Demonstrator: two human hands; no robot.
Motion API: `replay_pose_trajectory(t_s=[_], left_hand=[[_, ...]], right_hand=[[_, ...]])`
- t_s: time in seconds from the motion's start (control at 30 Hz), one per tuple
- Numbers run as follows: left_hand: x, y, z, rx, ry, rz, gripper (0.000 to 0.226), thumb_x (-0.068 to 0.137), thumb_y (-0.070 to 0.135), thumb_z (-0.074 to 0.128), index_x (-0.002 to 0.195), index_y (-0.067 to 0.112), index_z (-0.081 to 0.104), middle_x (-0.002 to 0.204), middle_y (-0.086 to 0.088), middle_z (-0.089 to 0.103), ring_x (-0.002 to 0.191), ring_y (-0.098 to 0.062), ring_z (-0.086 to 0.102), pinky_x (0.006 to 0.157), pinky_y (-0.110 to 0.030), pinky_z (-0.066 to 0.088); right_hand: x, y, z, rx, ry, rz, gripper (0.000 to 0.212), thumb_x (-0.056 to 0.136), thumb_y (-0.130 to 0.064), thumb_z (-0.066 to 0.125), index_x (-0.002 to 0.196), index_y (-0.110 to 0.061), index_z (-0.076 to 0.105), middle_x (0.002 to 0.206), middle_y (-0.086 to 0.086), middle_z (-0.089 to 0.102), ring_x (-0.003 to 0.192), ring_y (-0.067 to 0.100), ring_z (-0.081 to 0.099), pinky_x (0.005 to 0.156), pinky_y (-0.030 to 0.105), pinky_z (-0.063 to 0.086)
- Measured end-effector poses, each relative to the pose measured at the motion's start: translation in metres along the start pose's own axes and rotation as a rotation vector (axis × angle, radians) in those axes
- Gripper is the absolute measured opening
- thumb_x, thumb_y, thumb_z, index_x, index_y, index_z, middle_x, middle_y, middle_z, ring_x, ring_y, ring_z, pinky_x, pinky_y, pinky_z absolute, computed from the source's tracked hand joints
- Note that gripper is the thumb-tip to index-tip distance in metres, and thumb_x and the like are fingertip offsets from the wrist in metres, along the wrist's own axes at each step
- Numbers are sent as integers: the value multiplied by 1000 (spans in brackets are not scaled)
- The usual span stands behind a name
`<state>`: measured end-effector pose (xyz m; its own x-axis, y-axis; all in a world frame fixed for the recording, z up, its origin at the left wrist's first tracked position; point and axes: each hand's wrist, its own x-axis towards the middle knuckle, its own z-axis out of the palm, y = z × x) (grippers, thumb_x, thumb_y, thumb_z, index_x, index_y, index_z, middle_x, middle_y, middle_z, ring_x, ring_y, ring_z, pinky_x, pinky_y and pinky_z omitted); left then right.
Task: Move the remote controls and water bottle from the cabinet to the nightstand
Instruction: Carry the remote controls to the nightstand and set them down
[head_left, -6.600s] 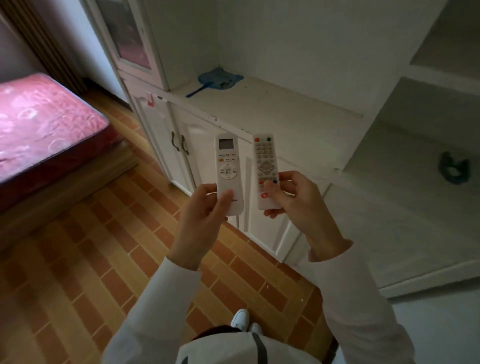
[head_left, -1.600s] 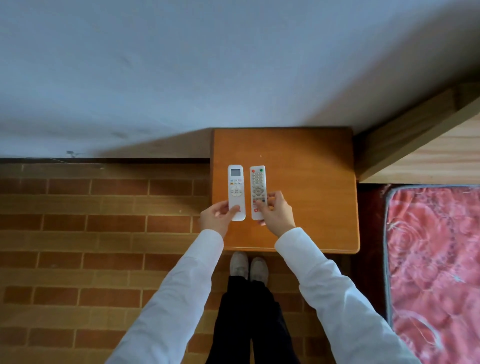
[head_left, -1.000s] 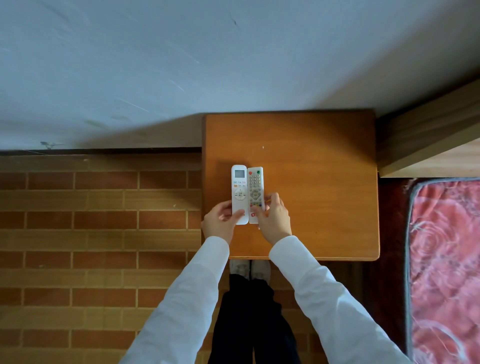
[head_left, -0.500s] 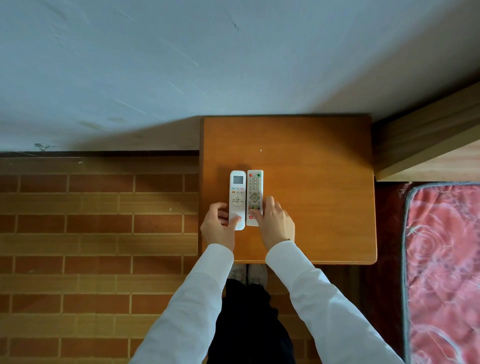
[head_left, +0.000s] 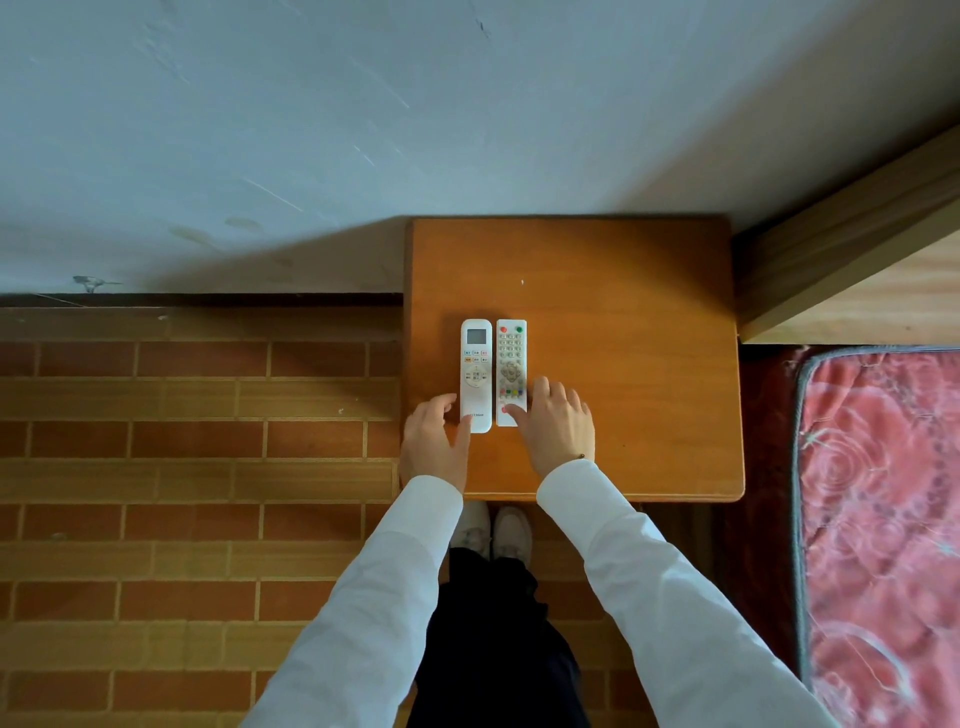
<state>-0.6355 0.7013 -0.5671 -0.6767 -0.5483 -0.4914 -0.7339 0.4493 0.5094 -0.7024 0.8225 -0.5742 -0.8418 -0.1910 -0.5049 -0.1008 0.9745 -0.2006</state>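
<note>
The left hand (head_left: 434, 441) lies flat on the tabletop (head_left: 623, 364), fingers relaxed and spread, its thumb tip touching the lower left edge of the air-conditioner remote (head_left: 476, 375). That remote is a smooth white plastic bar with rounded ends, a small grey screen at its far end and a round button pad in the middle. Touching it on the right lies the TV remote (head_left: 511, 364), a squarer white slab crowded with small buttons, a red one and a green one at its far end. The right hand (head_left: 556, 426) rests palm-down, fingers loosely straight, thumb over that remote's near end, holding nothing. Both sleeves are white cloth. The tabletop is glossy orange-brown wood with rounded corners, standing between a brick-patterned floor (head_left: 182, 467) and a red quilted mattress (head_left: 883, 519).
</note>
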Motion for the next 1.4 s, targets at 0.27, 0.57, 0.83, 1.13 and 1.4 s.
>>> replay_pose_trajectory(t_s=[0.27, 0.57, 0.83, 1.13, 1.4], left_hand=[[-39, 11, -71, 176, 43, 189, 35, 93, 34, 52, 126, 23, 56, 129, -1, 59, 119, -20, 52, 98, -35, 46], [-112, 65, -182, 219, 188, 425, 31, 92, 25, 57, 121, 16, 61, 121, -6, 64, 116, -24, 56, 99, -39, 45], [-178, 83, -263, 220, 285, 585, 33, 90, 22, 58, 121, 11, 62, 122, -10, 64, 118, -28, 56, 100, -47, 44], [-256, 68, -313, 138, 365, 595, 33, 90, 20, 59, 122, 12, 62, 122, -7, 64, 117, -24, 57, 98, -46, 47], [-299, 44, -345, 109, 505, 565, 29, 87, 14, 63, 115, 10, 66, 114, -8, 69, 108, -25, 62, 94, -29, 39]], right_hand=[[-56, -9, -65, 19, 37, -65, 41, 99, -39, 41, 131, -14, 42, 136, 5, 51, 126, 25, 43, 103, 35, 37], [-147, -32, -174, 99, 196, -197, 47, 98, -26, 46, 143, -17, 35, 149, 3, 40, 140, 23, 30, 115, 38, 25], [-226, -38, -254, 141, 328, -242, 48, 99, -28, 43, 145, -17, 34, 150, 4, 40, 144, 24, 25, 116, 41, 23], [-297, -45, -294, 180, 401, -280, 49, 98, -36, 44, 144, -21, 35, 150, 1, 40, 144, 22, 24, 116, 41, 23], [-328, -58, -293, 176, 368, -359, 51, 97, -38, 45, 144, -23, 34, 151, 1, 39, 144, 22, 24, 116, 42, 24]])
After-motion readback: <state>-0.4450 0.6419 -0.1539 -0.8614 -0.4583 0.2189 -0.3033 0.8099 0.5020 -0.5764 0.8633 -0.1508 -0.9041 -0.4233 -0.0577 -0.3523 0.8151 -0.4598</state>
